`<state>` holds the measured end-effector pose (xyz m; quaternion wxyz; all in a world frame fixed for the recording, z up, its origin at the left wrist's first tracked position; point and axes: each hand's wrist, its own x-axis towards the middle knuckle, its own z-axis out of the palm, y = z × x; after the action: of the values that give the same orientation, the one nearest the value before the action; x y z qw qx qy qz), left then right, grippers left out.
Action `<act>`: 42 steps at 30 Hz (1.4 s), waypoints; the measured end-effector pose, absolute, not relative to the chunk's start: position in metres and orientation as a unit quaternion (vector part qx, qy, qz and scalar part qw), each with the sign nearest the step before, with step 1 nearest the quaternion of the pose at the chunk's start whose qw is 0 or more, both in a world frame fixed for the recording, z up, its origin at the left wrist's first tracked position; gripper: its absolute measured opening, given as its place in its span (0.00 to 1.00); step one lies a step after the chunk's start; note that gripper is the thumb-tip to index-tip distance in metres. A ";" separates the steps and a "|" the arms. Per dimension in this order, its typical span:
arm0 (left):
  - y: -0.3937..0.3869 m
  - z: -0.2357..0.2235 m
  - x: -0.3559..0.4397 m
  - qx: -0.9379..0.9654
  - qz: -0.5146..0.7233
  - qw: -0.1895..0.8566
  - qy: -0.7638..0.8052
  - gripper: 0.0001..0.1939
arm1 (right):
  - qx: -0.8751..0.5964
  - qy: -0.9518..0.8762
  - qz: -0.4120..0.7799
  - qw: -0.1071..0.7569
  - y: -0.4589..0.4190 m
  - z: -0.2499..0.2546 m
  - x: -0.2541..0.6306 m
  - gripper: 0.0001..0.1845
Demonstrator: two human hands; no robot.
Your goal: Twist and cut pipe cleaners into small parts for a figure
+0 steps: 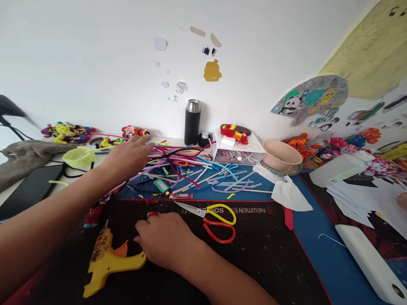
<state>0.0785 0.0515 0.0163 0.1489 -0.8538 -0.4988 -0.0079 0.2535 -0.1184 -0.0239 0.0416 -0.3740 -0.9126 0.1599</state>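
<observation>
My left hand point(129, 156) reaches over the left end of a heap of pipe cleaners point(190, 163), palm down and fingers stretched forward. Just beyond its fingertips lies a small red, yellow and black pipe-cleaner figure point(135, 130). My right hand point(170, 239) rests on the dark mat with its fingers curled; what they close on is hidden. A red tinsel piece point(153, 214) shows at its far edge, and whether the hand touches it I cannot tell. Left of that hand lies a yellow glue gun point(110, 264) with an orange trigger. Scissors point(210, 218) with yellow and red handles lie slightly ajar to the right.
A black flask point(192, 123) stands against the wall beside a clear-sided box point(238, 146). Further right are a pink bowl point(281, 154), crumpled tissue point(291, 195) and a white elongated device point(370, 262). A light green cup point(78, 157) sits at left. Another person's hand point(402, 201) shows at the right edge.
</observation>
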 end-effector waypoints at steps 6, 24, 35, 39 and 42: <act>0.030 0.034 0.111 -0.898 -0.016 0.129 -0.420 0.22 | -0.371 -0.915 0.156 0.038 -0.119 -0.016 0.253 0.15; 0.074 0.033 0.162 -0.897 -0.041 0.108 -0.427 0.18 | -0.395 -0.904 0.165 0.009 -0.119 -0.017 0.251 0.14; 0.091 -0.017 0.131 -0.899 -0.053 0.022 -0.434 0.27 | -0.387 -0.910 0.143 0.045 -0.122 -0.032 0.253 0.12; 0.091 -0.001 0.096 -0.896 -0.057 0.013 -0.441 0.31 | -0.384 -0.911 0.147 0.036 -0.121 -0.028 0.252 0.13; 0.090 0.007 0.076 -0.896 -0.015 0.002 -0.443 0.34 | -0.386 -0.909 0.155 0.024 -0.120 -0.022 0.252 0.14</act>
<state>0.0756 0.0904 0.0065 0.0015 -0.8963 -0.4432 -0.0148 0.2518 -0.1200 -0.0220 0.0238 -0.3864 -0.9090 0.1545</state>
